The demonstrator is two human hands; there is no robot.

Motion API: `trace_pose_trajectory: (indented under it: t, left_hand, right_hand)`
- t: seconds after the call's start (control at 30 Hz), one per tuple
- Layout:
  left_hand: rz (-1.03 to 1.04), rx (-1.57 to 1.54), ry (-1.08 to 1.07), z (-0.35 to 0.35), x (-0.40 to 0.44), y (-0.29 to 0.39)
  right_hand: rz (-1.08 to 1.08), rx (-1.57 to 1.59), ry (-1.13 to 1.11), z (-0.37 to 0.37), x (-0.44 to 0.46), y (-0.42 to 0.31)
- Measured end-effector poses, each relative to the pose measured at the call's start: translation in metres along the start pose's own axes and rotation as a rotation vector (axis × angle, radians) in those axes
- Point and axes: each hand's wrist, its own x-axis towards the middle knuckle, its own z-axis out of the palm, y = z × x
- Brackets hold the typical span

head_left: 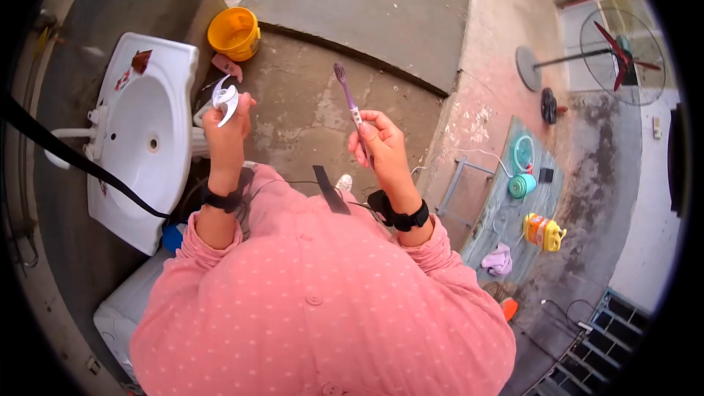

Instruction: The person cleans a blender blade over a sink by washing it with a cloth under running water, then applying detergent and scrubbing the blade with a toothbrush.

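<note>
Raised beside the sink, my left hand (229, 123) is closed on a small white bladed piece (225, 97) with curved blades, like a little fan wheel. My right hand (383, 143), at the middle of the view, has its fingers wrapped round the handle of a purple and white toothbrush (347, 94). The brush's dark bristles point up and away from me. The two hands are apart, and the toothbrush does not touch the white piece.
A white sink (150, 143) stands on the left, with a yellow bucket (234, 34) beyond it. On the right, a low table (539, 194) bears a green container (522, 185), a yellow jug (543, 232) and a pale cloth (498, 259). A standing fan (623, 55) is farther back.
</note>
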Motion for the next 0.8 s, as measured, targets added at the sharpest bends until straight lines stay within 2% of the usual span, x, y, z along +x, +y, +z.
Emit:
trace_pose_trajectory:
  t: [0.07, 0.13, 0.17, 0.23, 0.33, 0.37, 0.5, 0.53, 0.57, 0.67, 0.8]
  left_hand:
    - [0.024, 0.023, -0.069, 0.057, -0.016, -0.002]
    - [0.023, 0.001, -0.158, 0.105, -0.033, -0.012]
    - [0.001, 0.005, -0.172, 0.123, -0.04, -0.017]
    - [-0.031, -0.015, -0.223, 0.144, -0.051, -0.023]
    - [0.143, 0.093, -0.089, 0.138, -0.036, -0.04]
    - [0.206, 0.112, -0.087, 0.123, -0.029, -0.04]
    - [-0.035, -0.046, 0.098, 0.046, -0.016, -0.013]
    - [-0.05, -0.098, 0.149, 0.029, -0.021, -0.006]
    - [-0.056, -0.162, 0.175, 0.01, -0.026, -0.008]
    - [-0.065, -0.278, 0.275, -0.023, -0.046, -0.015]
    - [-0.072, -0.494, 0.354, -0.054, -0.06, -0.025]
  right_hand:
    - [-0.036, -0.033, 0.124, -0.046, -0.033, 0.0]
    - [-0.159, -0.224, 0.27, -0.083, -0.059, 0.002]
    - [-0.144, -0.272, 0.333, -0.099, -0.074, -0.002]
    - [-0.159, -0.152, 0.423, -0.124, -0.097, -0.002]
    - [-0.195, -0.058, 0.502, -0.159, -0.105, 0.022]
    - [-0.181, -0.034, 0.448, -0.17, -0.105, 0.028]
    - [-0.067, 0.053, 0.225, -0.147, -0.085, 0.019]
    - [-0.069, 0.038, 0.207, -0.134, -0.076, 0.016]
    - [-0.023, 0.056, 0.077, -0.117, -0.063, 0.011]
    - [0.085, -0.01, -0.279, -0.045, -0.017, 0.007]
    - [0.199, -0.131, -0.628, 0.085, 0.035, 0.024]
